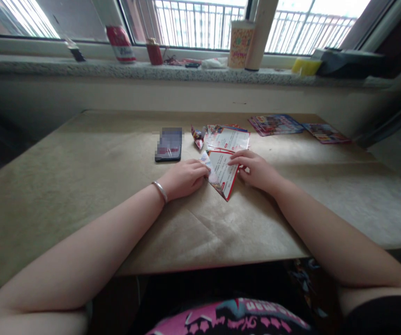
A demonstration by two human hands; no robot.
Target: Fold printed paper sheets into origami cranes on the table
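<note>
A printed paper sheet (221,174) with a red border lies on the table, its left side folded over on a slant so that the lower end comes to a point. My left hand (186,178), a silver bangle at its wrist, is closed, with curled fingertips on the sheet's folded left edge. At the right edge my right hand (256,170) grips the same sheet, fingers on top and thumb at the side. Just beyond lie more printed sheets (229,138) and a small folded paper piece (198,137).
A phone (169,145) lies left of the papers. Toward the back right are colourful printed leaflets (277,124) and another stack (326,133). The windowsill (92,70) holds a red and white can (121,45), a patterned cup (240,45) and a yellow object (306,66).
</note>
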